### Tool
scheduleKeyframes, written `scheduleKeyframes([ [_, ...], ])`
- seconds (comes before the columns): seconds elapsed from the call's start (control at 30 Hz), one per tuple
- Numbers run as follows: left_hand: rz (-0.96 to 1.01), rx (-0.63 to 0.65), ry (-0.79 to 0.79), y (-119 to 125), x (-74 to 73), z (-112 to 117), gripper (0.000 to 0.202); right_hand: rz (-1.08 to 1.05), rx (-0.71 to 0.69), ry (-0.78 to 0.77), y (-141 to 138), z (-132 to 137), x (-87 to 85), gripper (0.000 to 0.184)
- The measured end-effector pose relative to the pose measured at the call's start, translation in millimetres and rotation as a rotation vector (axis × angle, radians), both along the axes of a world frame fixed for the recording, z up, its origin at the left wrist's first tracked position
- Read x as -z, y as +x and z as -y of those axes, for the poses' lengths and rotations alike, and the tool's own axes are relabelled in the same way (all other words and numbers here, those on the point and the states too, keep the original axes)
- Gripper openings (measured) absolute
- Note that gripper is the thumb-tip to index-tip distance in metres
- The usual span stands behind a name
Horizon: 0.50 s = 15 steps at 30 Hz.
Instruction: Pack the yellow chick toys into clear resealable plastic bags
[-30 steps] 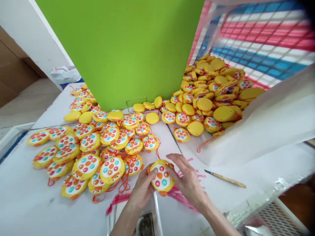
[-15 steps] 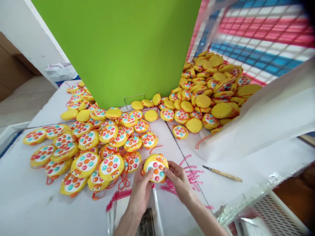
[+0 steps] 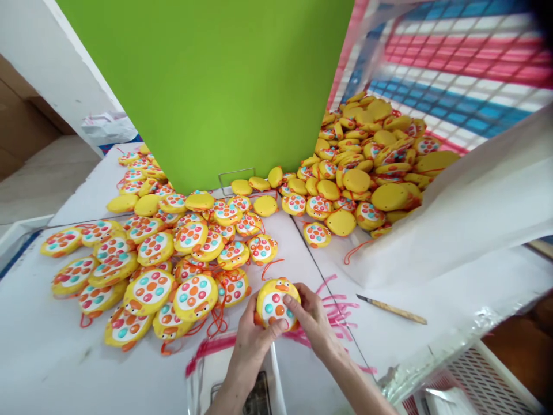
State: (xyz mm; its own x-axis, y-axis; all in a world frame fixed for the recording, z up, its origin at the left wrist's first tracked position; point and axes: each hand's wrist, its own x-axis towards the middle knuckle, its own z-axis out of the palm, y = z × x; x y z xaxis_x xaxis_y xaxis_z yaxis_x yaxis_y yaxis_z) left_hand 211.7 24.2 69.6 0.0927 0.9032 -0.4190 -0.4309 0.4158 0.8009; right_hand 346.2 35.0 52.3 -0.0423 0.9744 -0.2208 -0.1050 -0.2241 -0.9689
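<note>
Both my hands grip a round yellow duck-shaped toy (image 3: pixel 276 304) with a white face and coloured push-bubbles, its duck head pointing up. My left hand (image 3: pixel 254 346) holds its lower left edge, and my right hand (image 3: pixel 313 320) presses on its right side. Just left of my hands lies a heap of similar toys (image 3: pixel 194 297) with orange cords, and the nearest one almost reaches my left hand. A larger heap of these toys (image 3: pixel 367 173) rises at the far right, many showing plain yellow backs.
A green board (image 3: pixel 203 86) stands behind the heaps on a white table (image 3: pixel 64 357). A wood-handled knife (image 3: pixel 391 310) lies right of my hands, near pink cords (image 3: pixel 337 311). A clear plastic bag (image 3: pixel 216 369) lies under my wrists. A white sheet (image 3: pixel 488 213) and striped woven bag (image 3: pixel 458 63) border the right heap.
The toy has turned in my hands, its duck head moving from the bottom to the top. My hands have drawn in closer around it.
</note>
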Motion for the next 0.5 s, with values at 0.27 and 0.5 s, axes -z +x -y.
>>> scheduleKeyframes([
  [0.27, -0.319, -0.078, 0.033, -18.4, 2.6, -14.3, 0.051, 0.051, -0.105, 0.064, -4.5, 5.9, 0.4, 0.034],
  [0.5, 0.216, -0.441, 0.025, -85.8, -36.5, -68.2, 0.031, 0.631, 0.057, 0.260, 41.2, -29.2, 14.7, 0.024],
])
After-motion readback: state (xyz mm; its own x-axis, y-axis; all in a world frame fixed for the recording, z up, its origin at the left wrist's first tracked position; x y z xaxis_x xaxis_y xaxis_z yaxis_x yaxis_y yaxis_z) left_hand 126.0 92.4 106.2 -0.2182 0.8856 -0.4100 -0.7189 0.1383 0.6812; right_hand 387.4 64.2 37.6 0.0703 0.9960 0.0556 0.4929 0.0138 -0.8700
